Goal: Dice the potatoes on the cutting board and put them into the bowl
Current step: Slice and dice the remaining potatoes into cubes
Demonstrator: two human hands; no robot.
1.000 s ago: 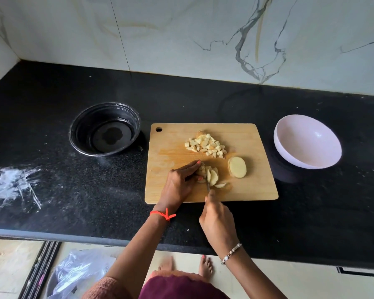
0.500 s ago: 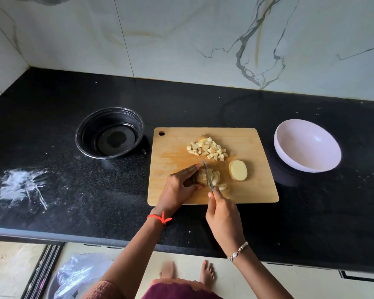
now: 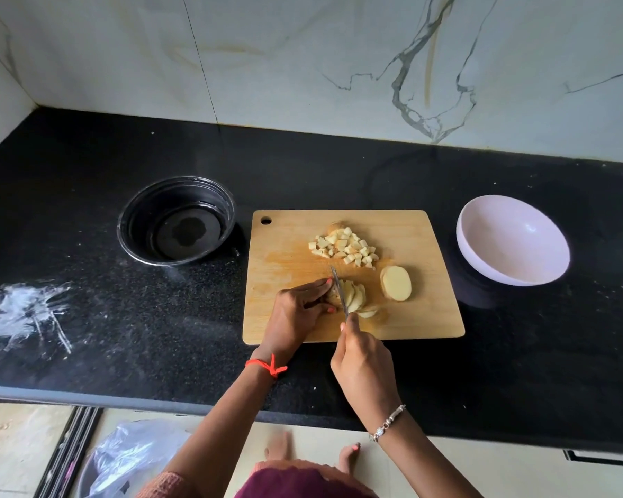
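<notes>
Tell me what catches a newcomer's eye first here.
The wooden cutting board at the counter's centre, where the right hand works a knife through a potato steadied by the left hand. Beyond lies a pile of diced potato; an empty pale bowl sits to the right.

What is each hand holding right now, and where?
Right hand grips the knife by its handle; left hand pins the partly sliced potato at its uncut end.

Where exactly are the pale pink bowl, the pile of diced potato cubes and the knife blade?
Pale pink round bowl [image 3: 482,224]: head view, on its far inner wall.
Pile of diced potato cubes [image 3: 344,247]: head view, the heap's middle.
Thin metal knife blade [image 3: 339,289]: head view, mid-blade, beside the potato slices.
</notes>
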